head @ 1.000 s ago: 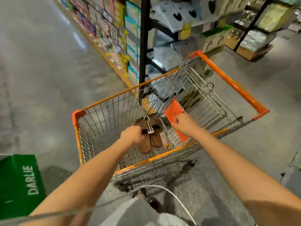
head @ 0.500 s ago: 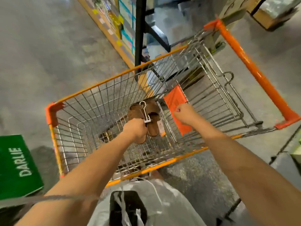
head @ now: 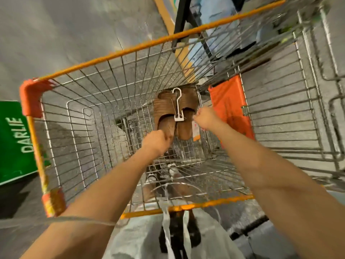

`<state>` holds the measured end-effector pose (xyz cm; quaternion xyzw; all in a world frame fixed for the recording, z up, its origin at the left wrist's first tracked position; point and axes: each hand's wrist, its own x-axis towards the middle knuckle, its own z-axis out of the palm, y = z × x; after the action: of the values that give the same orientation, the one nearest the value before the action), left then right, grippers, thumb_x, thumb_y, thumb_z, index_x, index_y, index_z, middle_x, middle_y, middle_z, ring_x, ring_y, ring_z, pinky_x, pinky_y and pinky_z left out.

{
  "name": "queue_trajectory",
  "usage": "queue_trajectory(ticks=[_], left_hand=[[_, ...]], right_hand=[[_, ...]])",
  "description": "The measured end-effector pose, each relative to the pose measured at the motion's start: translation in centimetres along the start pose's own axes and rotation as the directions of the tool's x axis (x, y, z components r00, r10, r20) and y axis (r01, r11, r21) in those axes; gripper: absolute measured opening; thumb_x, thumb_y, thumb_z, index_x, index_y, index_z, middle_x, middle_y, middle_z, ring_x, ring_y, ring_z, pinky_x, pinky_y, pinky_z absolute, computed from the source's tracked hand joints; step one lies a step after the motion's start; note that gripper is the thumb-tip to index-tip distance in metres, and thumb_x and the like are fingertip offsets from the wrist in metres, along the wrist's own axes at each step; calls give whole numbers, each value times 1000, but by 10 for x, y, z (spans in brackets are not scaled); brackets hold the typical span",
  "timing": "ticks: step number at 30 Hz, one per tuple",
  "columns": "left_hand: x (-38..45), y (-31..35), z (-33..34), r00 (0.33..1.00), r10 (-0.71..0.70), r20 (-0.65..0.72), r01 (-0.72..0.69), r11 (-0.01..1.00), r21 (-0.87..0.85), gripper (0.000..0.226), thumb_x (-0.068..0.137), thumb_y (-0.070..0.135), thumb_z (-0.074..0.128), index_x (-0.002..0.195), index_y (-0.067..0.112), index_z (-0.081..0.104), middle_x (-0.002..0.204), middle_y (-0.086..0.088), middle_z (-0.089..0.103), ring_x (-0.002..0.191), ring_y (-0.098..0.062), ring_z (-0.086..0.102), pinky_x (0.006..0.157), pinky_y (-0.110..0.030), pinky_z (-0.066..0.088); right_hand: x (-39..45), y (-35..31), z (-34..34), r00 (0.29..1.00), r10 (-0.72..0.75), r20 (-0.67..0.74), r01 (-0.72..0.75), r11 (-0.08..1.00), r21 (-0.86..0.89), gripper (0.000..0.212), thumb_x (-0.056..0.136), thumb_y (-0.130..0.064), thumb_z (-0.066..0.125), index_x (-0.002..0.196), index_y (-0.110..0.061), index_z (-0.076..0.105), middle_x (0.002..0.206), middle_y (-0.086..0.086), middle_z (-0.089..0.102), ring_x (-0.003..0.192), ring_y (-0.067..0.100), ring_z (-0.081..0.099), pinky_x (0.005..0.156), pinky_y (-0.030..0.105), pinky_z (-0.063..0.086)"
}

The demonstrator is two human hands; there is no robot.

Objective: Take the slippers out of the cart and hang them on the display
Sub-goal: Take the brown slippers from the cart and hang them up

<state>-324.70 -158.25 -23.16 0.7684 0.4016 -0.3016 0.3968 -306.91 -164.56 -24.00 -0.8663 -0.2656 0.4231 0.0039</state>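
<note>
A pair of brown slippers [head: 168, 109], clipped together on a white plastic hanger hook [head: 177, 104], is held inside the wire cart [head: 130, 51] with its orange rim. My left hand [head: 156, 143] grips the heel end of the left slipper from below. At the pair's right edge, my right hand [head: 206, 118] has its fingers curled and pinches the right slipper beside the hanger clip. The hook points away from me. No display hooks are in view.
An orange child-seat flap [head: 229, 105] stands just right of my right hand. A green DARLIE box [head: 15, 143] sits on the floor left of the cart. A black shelf upright [head: 182, 21] rises beyond the cart. A white plastic bag [head: 168, 232] hangs at my waist.
My right hand left the orange flap and moved left onto the slippers. The left hand kept its grip. The camera tilted down, so the shelves slid out of view.
</note>
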Motion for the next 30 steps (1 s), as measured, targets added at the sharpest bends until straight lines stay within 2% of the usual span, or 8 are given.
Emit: queue_trajectory(ticks=[6, 10, 13, 19, 21, 24, 27, 30], left_hand=[[48, 13, 1, 999, -36, -25, 36, 999, 16, 30, 94, 31, 44, 84, 8, 61, 85, -10, 68, 78, -27, 68, 73, -39, 59], [78, 13, 8, 996, -87, 5, 86, 994, 73, 15, 89, 20, 53, 94, 9, 60, 92, -7, 68, 80, -25, 66, 76, -37, 58], [102, 12, 13, 996, -72, -59, 77, 993, 94, 30, 89, 25, 54, 114, 9, 49, 109, -9, 60, 98, -29, 59, 84, -42, 53], [142, 29, 6, 990, -85, -116, 100, 986, 136, 66, 93, 41, 50, 145, 10, 23, 152, -21, 19, 142, -36, 15, 112, -46, 25], [154, 33, 4, 988, -88, -128, 101, 990, 103, 71, 92, 42, 53, 146, 11, 19, 154, -19, 12, 144, -35, 7, 113, -47, 20], [170, 36, 4, 990, -89, -113, 99, 991, 85, 80, 91, 45, 54, 150, 13, 10, 157, -17, 1, 145, -34, 0, 115, -48, 13], [186, 33, 7, 993, -85, -79, 94, 988, 123, 88, 90, 48, 55, 151, 14, 2, 158, -14, -5, 146, -32, -4, 117, -47, 7], [200, 26, 12, 995, -80, -60, 88, 986, 143, 93, 87, 52, 57, 151, 18, -2, 159, -10, -7, 146, -29, -6, 117, -48, 4]], right_hand=[[46, 4, 4, 999, 50, 1, -50, 998, -28, 34, 90, -20, 51, 57, -12, 46, 57, 11, 53, 50, 27, 55, 66, 36, 55], [75, 8, 4, 1000, 31, -6, -31, 995, -97, 20, 89, -21, 52, 88, -4, 62, 97, 22, 66, 92, 36, 64, 77, 34, 50], [104, 10, 13, 1000, 8, -24, -11, 993, -121, 24, 89, -19, 52, 106, -4, 61, 112, 19, 63, 105, 35, 59, 85, 34, 48], [165, -4, 31, 995, -59, -80, 48, 990, -134, 34, 89, -19, 54, 117, 0, 55, 123, 19, 55, 119, 33, 51, 95, 35, 43], [183, -9, 35, 995, -52, -89, 39, 989, -146, 33, 87, -28, 57, 111, -6, 57, 119, 16, 55, 122, 32, 48, 98, 34, 40], [205, -16, 41, 997, -68, -33, 62, 987, -147, 25, 87, -38, 59, 80, -15, 53, 89, 9, 48, 116, 30, 52, 87, 29, 39], [220, -21, 45, 999, -44, 2, 44, 993, -111, 40, 92, -39, 53, 116, -8, 52, 116, 16, 50, 122, 30, 46, 95, 34, 37], [234, -17, 50, 997, -51, 57, 54, 997, -61, 42, 88, -36, 58, 120, -10, 51, 104, 6, 42, 125, 32, 45, 92, 33, 36]])
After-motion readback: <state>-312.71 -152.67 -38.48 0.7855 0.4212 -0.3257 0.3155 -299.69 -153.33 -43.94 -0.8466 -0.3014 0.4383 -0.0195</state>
